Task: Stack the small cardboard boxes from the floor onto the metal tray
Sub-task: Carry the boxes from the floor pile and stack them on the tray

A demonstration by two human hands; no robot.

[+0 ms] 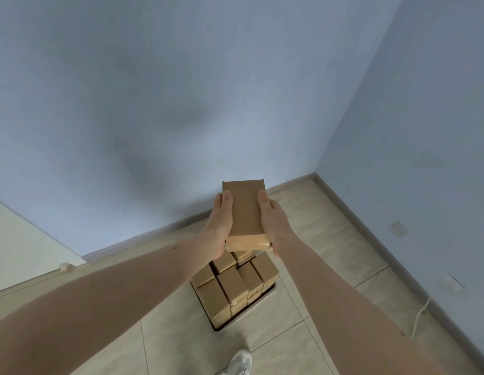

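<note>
Two bare forearms reaching forward. Left hand (217, 223) and right hand (273, 220) gripping opposite long sides of one cardboard box (244, 212), thumbs on top. Held above stacked boxes (232, 285) on metal tray (246, 315).

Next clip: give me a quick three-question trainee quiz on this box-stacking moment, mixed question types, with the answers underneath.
1. True or false: the held cardboard box is gripped by one hand only.
2. Where do the stacked boxes sit? A) on a wooden shelf B) on the metal tray on the tiled floor C) on a chair
3. What lies on the floor along the right wall?

Key
1. False: the left hand and the right hand each hold one side.
2. B
3. A white cable.
</note>
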